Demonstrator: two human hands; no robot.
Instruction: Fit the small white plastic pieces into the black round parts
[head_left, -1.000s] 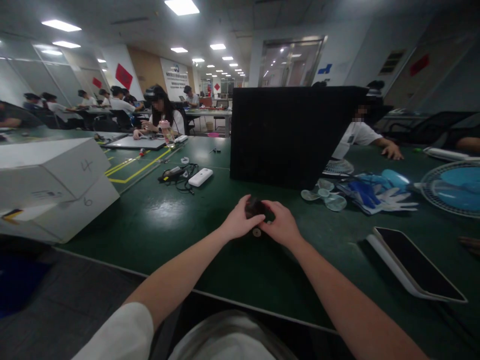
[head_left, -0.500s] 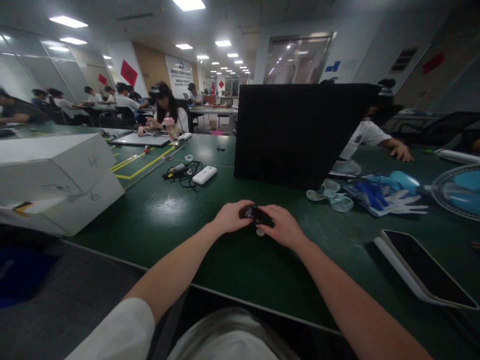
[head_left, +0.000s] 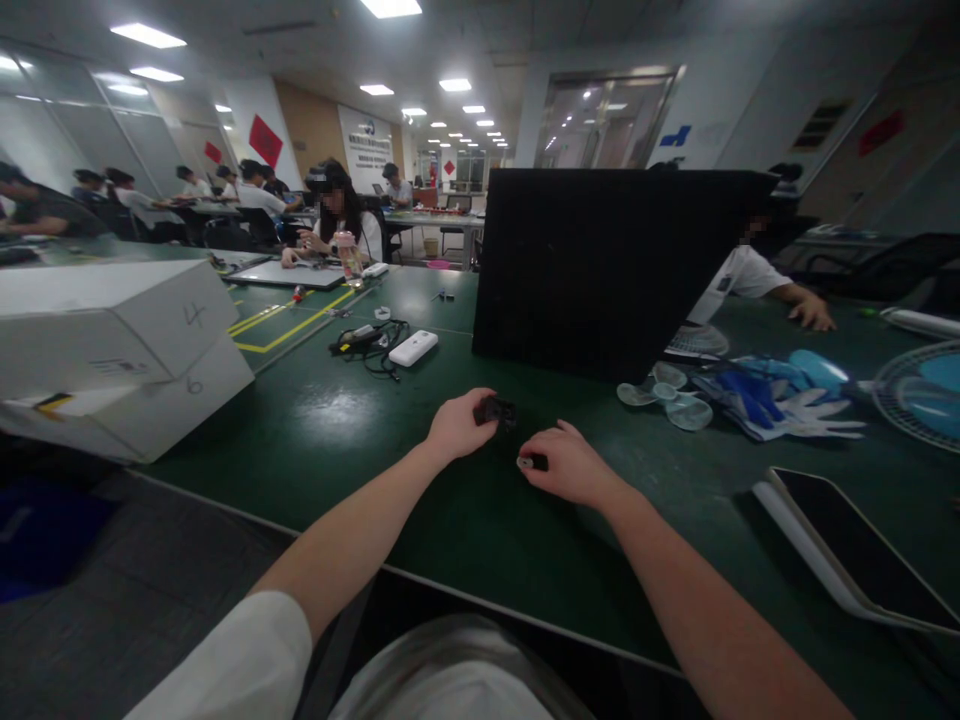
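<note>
In the head view, my left hand [head_left: 459, 424] grips a small black object [head_left: 495, 410] above the green tabletop; its exact kind I cannot make out. My right hand [head_left: 566, 464] is closed in a pinch around a small, pale, round piece [head_left: 524, 462], which looks like a little ring or washer. A gap of dark table shows between the two hands. Part of the black object is hidden behind my left fingers.
A large black panel [head_left: 600, 275] stands beyond my hands. White boxes [head_left: 172, 340] sit left. A white device [head_left: 414, 348] lies beside cables [head_left: 367, 340]. To the right are fan blades [head_left: 667, 398], gloves [head_left: 795, 410] and a phone [head_left: 855, 540]. Several people sit around.
My right hand has come off the black object and now pinches the pale round piece that lay below it. My left hand keeps the black object, slightly higher.
</note>
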